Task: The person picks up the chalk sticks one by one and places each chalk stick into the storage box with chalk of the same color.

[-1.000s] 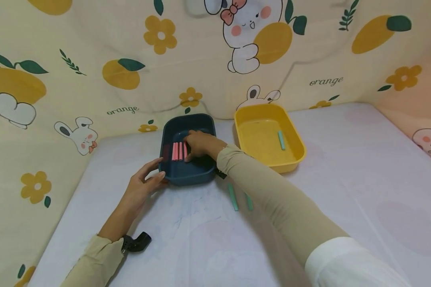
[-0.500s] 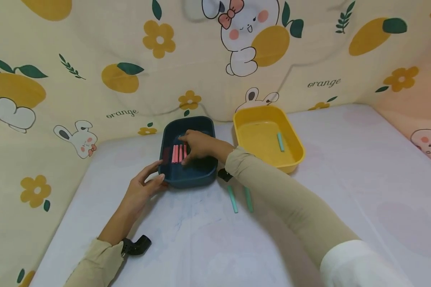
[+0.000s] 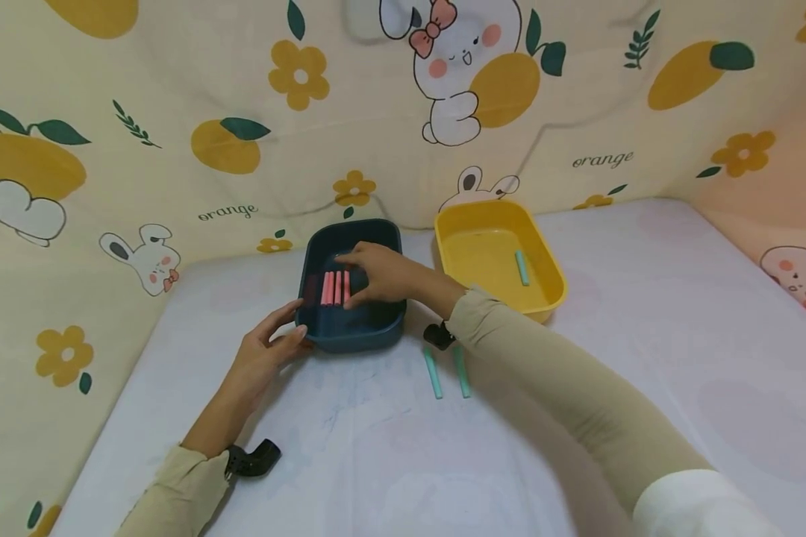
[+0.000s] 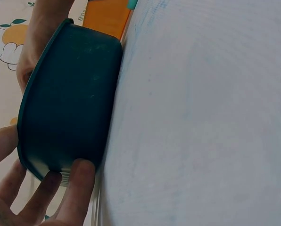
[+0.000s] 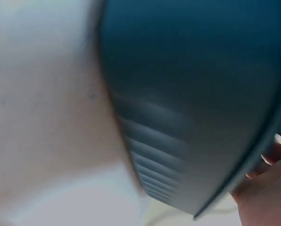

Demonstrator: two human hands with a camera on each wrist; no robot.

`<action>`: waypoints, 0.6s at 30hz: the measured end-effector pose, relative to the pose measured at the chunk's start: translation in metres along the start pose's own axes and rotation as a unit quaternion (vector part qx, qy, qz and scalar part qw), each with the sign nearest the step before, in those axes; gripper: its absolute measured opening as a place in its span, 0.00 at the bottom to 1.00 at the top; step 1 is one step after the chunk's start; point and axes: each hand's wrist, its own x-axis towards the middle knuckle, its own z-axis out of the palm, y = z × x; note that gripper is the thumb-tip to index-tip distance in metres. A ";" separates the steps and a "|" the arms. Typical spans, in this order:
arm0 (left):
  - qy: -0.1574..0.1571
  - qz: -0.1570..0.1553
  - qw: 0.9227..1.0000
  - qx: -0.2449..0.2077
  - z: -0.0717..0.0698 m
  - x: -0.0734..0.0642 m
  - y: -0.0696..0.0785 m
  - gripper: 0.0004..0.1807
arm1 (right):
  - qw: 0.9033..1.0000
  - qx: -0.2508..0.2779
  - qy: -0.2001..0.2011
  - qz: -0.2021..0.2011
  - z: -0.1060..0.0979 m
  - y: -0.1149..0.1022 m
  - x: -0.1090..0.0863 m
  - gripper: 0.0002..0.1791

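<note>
In the head view, the dark blue basin [image 3: 356, 339] holds several pink chalk sticks [image 3: 336, 288], lying side by side. My right hand [image 3: 386, 274] reaches over its right rim, thumb and index finger spread near the ends of the rightmost stick; whether they touch it cannot be told. My left hand [image 3: 269, 350] rests against the basin's front left corner. In the left wrist view, the left fingers [image 4: 79, 188] press lightly on its outer wall. The right wrist view shows mostly the basin's ribbed side [image 5: 154, 146], with part of the right hand [image 5: 265, 188] at the edge.
To the right stands a yellow basin [image 3: 544, 300] with one green chalk stick [image 3: 522, 268] inside. Two green chalk sticks [image 3: 433, 374] lie on the white tabletop [image 3: 389, 462] below the right forearm. A patterned cloth [image 3: 349, 142] hangs directly behind the basins.
My right wrist and forearm have shifted to the right, and the fingers have drawn slightly off the pink chalk row. The left hand still touches the dark blue basin.
</note>
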 end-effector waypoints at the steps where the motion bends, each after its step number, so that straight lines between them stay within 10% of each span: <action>1: 0.000 -0.001 1.000 0.001 0.000 0.000 0.000 0.34 | 1.000 0.005 0.004 -0.001 -0.001 0.000 -0.003 0.47; 18: 0.016 -0.017 1.000 0.011 0.000 0.000 0.000 0.34 | 0.992 0.031 0.103 0.062 -0.038 0.017 -0.140 0.47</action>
